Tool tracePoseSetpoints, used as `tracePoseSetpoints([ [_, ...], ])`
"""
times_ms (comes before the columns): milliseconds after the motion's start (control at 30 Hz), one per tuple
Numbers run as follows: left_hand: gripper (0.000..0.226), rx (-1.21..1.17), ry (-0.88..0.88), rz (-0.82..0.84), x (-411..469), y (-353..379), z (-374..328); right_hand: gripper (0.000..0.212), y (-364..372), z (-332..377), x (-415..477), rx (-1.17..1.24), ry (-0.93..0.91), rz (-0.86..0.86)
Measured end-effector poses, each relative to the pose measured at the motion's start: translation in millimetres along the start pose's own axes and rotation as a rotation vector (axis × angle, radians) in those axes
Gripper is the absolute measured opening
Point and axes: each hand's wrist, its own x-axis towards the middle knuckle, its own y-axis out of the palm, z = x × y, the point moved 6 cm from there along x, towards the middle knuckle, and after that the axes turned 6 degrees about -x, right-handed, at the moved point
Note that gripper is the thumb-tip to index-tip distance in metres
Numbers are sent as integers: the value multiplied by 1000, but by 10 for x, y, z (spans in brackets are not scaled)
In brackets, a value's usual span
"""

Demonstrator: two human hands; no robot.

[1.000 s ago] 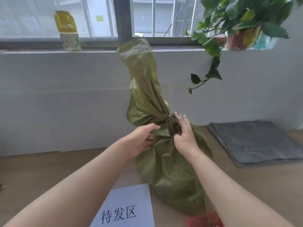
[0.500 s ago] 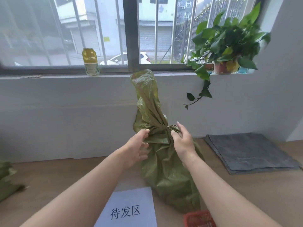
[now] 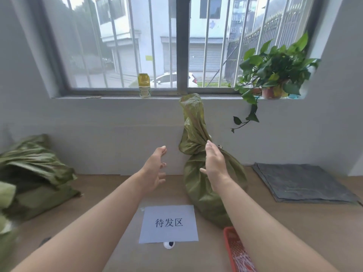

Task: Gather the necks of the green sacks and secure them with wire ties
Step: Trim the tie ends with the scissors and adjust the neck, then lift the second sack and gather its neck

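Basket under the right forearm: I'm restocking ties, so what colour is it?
The basket is red; the head view shows it.

Tied sack (image 3: 204,173) upright against wall, paper sign (image 3: 169,224) before it, loose sacks (image 3: 35,173) far left, folded mat (image 3: 302,183) right.

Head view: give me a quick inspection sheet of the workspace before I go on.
Surface: brown floor, against a grey wall.
Job's things: green sack upright, neck gathered; wire tie barely shows. A pile of green sacks lies left.
Clutter: paper sign, red basket, grey mats.
Hands: left hand open, clear of the sack; right hand open, in front of its neck.
Cables: nothing seen.
Surroundings: barred window, bottle and potted plant on the sill.
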Motion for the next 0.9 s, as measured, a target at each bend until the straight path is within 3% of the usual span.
tracePoseSetpoints([
  [200, 58, -30, 31, -93, -750, -646, 92, 48, 287, 144, -767, 38, 67, 94],
  [467, 56, -80, 98, -147, -1487, -1560, 104, 46, 895, 457, -1584, -6, 15, 165],
  [900, 56, -52, 139, -154, -2498, -3334, -13, 48, 2478, 710, -3125, -19, 25, 227],
])
